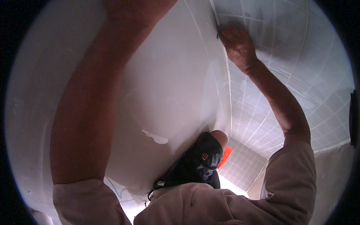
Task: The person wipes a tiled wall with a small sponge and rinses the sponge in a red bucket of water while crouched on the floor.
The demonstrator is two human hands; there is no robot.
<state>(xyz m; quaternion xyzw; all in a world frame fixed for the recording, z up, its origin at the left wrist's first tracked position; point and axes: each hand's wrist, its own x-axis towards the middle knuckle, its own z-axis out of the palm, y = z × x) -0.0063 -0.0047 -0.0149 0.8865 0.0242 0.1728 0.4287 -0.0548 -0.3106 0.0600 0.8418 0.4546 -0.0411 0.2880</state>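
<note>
My right hand (239,47) is raised to the seam where a smooth pale panel (168,75) meets a wall of grey square tiles (292,33). Its fingers are bent together against that seam. A small dark bit shows by the fingertips, too little to name. At the top edge my left hand (138,9) lies over the pale panel. Only its wrist side shows; the fingers are outside the picture, so what it touches is hidden.
A torn, lighter patch (155,137) marks the pale panel. My bent knee in black shorts (202,157) presses close to it. Behind the knee, an orange-red thing (225,156) stands before more small tiles (245,163). A dark object (353,118) sits at the right rim.
</note>
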